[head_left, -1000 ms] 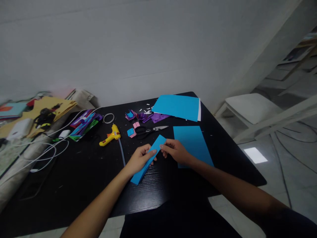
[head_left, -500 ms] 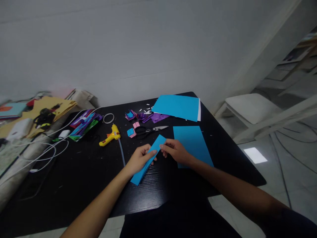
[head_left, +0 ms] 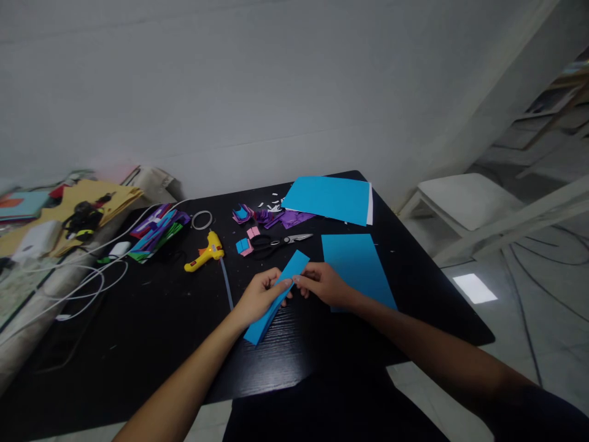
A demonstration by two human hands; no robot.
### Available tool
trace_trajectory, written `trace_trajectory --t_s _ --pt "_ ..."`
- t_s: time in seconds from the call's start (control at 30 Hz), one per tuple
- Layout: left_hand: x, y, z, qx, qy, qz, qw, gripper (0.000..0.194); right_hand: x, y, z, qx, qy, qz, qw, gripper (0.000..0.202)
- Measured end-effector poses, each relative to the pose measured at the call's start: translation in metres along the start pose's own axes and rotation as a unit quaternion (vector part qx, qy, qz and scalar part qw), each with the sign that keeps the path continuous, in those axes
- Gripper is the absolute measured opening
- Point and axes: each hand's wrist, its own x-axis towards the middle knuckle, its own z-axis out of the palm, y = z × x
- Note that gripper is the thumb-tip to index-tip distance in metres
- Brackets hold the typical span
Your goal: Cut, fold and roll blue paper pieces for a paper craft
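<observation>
A long strip of folded blue paper [head_left: 262, 326] slants above the front of the black table, its layers slightly apart at the near end. My left hand [head_left: 263, 294] grips it around the middle, thumb on top and fingers beneath. On its right edge, my right hand [head_left: 321, 282] pinches the paper between thumb and fingers, close to the left thumb. Right of the hands, a flat blue sheet [head_left: 356, 264] lies partly under my right forearm. Black-handled scissors [head_left: 280, 242] rest just beyond the strip, blades pointing right.
A yellow glue gun [head_left: 207, 252] with a glue stick stands left of the hands. Small folded paper pieces [head_left: 245, 245] and purple scraps [head_left: 294, 218] lie behind. More blue sheets [head_left: 329, 197] sit at the back. White cables [head_left: 99, 276] cross the left side; a white chair [head_left: 469, 196] stands right.
My right hand has shifted slightly left and down along the strip's edge, its fingertips nearer my left thumb. My left hand has barely moved.
</observation>
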Motion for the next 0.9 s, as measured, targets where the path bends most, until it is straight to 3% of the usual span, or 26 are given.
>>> trace_trajectory --t_s 0.9 --pt "-0.0011 0.0001 -0.0012 -0.016 -0.005 -0.024 1.0 0.043 0.0023 -0.0013 -0.0038 0.006 0.033 -0.015 0.999 0.031"
